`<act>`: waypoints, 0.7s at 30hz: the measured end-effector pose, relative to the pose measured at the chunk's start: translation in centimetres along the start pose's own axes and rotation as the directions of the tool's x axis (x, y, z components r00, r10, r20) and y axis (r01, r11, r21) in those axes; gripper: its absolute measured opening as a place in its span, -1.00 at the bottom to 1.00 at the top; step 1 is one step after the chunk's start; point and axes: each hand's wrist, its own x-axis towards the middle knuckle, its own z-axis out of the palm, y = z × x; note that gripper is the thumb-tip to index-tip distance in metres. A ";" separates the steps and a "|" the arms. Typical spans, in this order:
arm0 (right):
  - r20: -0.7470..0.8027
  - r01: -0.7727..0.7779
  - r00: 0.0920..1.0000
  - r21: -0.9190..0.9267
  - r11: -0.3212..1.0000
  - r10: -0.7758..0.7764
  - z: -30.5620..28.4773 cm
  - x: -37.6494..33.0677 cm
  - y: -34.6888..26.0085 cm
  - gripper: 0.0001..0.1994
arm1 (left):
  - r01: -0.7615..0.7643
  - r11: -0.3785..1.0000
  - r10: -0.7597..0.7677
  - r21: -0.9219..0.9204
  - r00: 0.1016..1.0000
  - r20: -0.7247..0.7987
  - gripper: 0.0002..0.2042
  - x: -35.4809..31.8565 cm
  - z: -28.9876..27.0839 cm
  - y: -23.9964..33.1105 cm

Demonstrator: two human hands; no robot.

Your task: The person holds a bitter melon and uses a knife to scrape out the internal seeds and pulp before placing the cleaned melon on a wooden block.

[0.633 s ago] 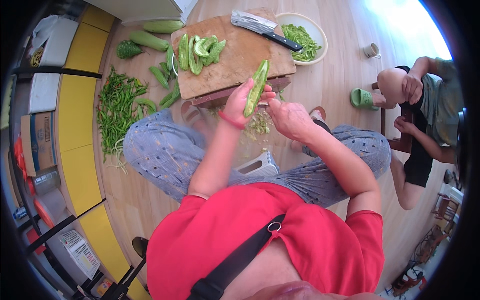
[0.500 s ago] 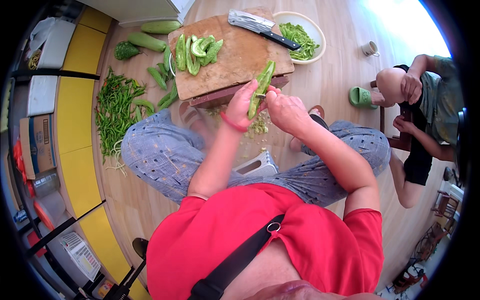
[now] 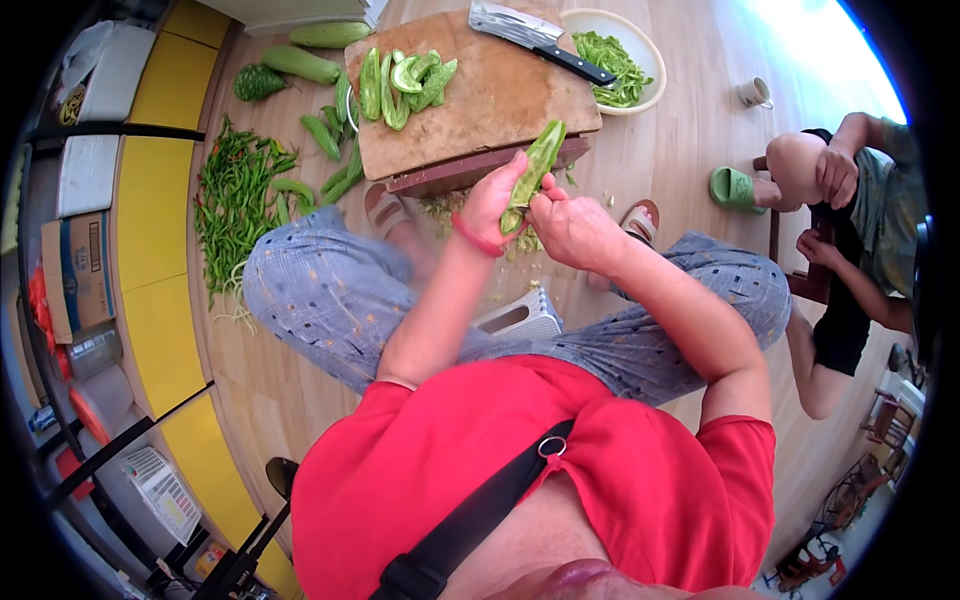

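Note:
My left hand [image 3: 488, 208], a red band at its wrist, holds a halved bitter melon [image 3: 540, 165] upright, its hollow inner side showing. Close against the melon's lower part, the fingers of my right hand [image 3: 575, 230] are closed on a slim metal tool, nearly all hidden by the fingers. Beyond both hands stands a wooden cutting board [image 3: 490, 110] on a dark red base. Several bitter melon halves [image 3: 400, 85] lie at its left. A cleaver [image 3: 540, 42] with a black handle rests across its far right corner.
Right of the board is a white bowl [image 3: 655, 70] of green strips. Red and green chillies [image 3: 235, 200], whole bitter melons [image 3: 320, 137] and long gourds [image 3: 300, 64] lie left. Scraps litter the floor around a small white stool [image 3: 525, 317]. Another person [image 3: 835, 175] sits right, near a mug [image 3: 754, 93].
Both hands stay at the melon half. My right hand has slid slightly down along it, and the tool's metal shows less. The whole view has shifted a little.

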 end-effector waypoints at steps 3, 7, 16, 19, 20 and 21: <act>0.002 0.028 1.000 -0.007 1.000 -0.028 0.2 -0.2 0.4 -0.95 | 0.054 0.998 -0.052 -0.041 0.998 0.048 -0.61 0.1 -0.3 0.0; 0.035 0.114 0.993 -0.093 0.989 -0.111 -0.6 -0.3 0.1 -0.95 | 0.139 0.972 -0.110 -0.188 0.982 0.156 -0.60 0.6 -0.9 0.3; -0.128 -0.093 0.987 0.023 0.995 0.095 -1.6 0.3 0.3 -0.91 | -0.164 0.978 0.173 0.133 0.983 -0.064 -0.68 -0.9 1.4 2.5; -0.137 -0.203 0.972 -0.069 0.977 0.192 -2.0 1.8 0.4 -0.90 | -0.140 0.936 0.194 0.324 0.971 -0.141 -0.63 -1.3 3.1 1.9; -0.155 -0.223 0.966 -0.101 0.970 0.206 -2.0 2.2 0.6 -0.90 | -0.169 0.927 0.219 0.335 0.969 -0.117 -0.63 -1.2 3.1 1.6; -0.172 -0.243 0.960 -0.133 0.961 0.219 -2.0 2.5 0.8 -0.91 | -0.198 0.917 0.243 0.346 0.966 -0.093 -0.62 -1.1 3.0 1.2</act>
